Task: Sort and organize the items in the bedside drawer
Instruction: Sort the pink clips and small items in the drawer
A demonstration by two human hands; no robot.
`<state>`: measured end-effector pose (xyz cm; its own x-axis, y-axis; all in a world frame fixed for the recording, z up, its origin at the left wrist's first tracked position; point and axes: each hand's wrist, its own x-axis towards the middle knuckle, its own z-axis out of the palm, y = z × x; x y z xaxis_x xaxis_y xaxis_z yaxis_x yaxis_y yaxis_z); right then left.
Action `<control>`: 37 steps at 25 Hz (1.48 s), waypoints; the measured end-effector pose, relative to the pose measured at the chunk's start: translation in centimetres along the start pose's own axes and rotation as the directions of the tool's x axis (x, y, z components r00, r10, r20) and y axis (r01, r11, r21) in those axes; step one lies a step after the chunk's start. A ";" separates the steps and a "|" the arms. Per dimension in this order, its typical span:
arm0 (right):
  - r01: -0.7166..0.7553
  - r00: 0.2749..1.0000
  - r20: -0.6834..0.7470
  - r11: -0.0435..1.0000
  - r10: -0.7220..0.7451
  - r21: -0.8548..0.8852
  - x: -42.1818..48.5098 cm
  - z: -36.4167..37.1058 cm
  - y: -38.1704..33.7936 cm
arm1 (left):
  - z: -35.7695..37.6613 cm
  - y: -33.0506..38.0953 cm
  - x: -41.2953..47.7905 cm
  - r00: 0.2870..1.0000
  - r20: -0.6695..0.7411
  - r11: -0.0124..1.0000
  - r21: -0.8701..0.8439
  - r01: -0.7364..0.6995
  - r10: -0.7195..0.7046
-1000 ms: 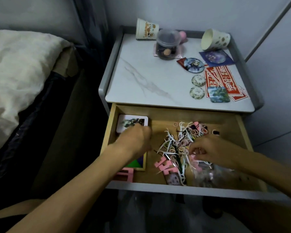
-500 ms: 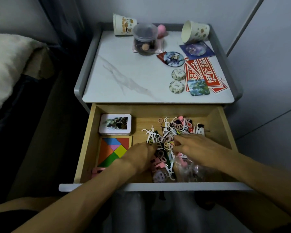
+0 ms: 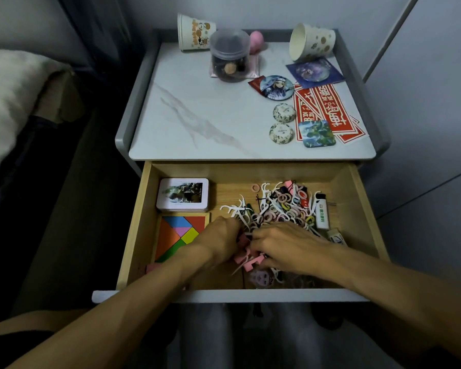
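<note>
The wooden drawer (image 3: 362, 203) stands pulled open. At its back left lies a white tin (image 3: 183, 194), with a coloured tangram puzzle (image 3: 179, 233) in front of it. A tangled pile of white floss picks and small hair ties (image 3: 280, 206) fills the middle, beside a white lighter (image 3: 321, 213). Both hands are down in the pile's front edge. My left hand (image 3: 218, 239) and my right hand (image 3: 285, 245) meet over several pink clips (image 3: 246, 258), fingers curled onto them. What each hand holds is hidden by the fingers.
On the marble top (image 3: 197, 115) lie two tipped paper cups (image 3: 194, 33), a clear jar (image 3: 230, 58), round badges (image 3: 276, 86), red stickers (image 3: 328, 110) and a square magnet (image 3: 316, 133). A bed (image 3: 8, 102) lies to the left, a grey wall to the right.
My left hand moved right from the tin and tangram into the pile, uncovering them. My right hand slid left and nearer, and both now meet over the pink clips.
</note>
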<state>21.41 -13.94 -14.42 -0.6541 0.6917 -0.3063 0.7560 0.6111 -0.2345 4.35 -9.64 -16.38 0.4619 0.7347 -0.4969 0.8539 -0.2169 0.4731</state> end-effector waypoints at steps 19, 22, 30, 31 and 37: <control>-0.098 0.995 0.035 0.973 0.092 0.208 2.3 0.6 -0.3 | -6.8 -1.0 -5.1 0.980 0.008 0.534 -0.837 0.116 -0.200; -0.093 0.996 0.034 0.967 0.087 0.238 2.3 0.3 -0.3 | -7.0 -0.9 -5.0 0.975 -0.024 0.499 -0.862 0.091 -0.219; -0.266 0.940 -0.097 0.878 0.329 0.399 0.9 -4.0 -0.2 | -6.5 -0.6 -4.7 0.974 -0.097 0.515 -0.857 0.024 -0.206; -0.256 0.933 -0.135 0.880 0.332 0.399 0.7 -5.0 -0.3 | -6.5 -0.5 -4.6 0.978 -0.101 0.508 -0.861 0.005 -0.181; -0.214 0.925 -0.245 0.930 0.291 0.298 -0.4 -7.4 -2.1 | -6.6 0.8 -5.3 0.994 -0.108 0.551 -0.829 -0.097 0.012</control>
<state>19.91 -12.66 -6.98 -0.3908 0.9119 -0.1253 0.8508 0.3059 -0.4272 1.02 -9.48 -8.54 0.4438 0.7973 -0.4091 0.2267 0.3418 0.9120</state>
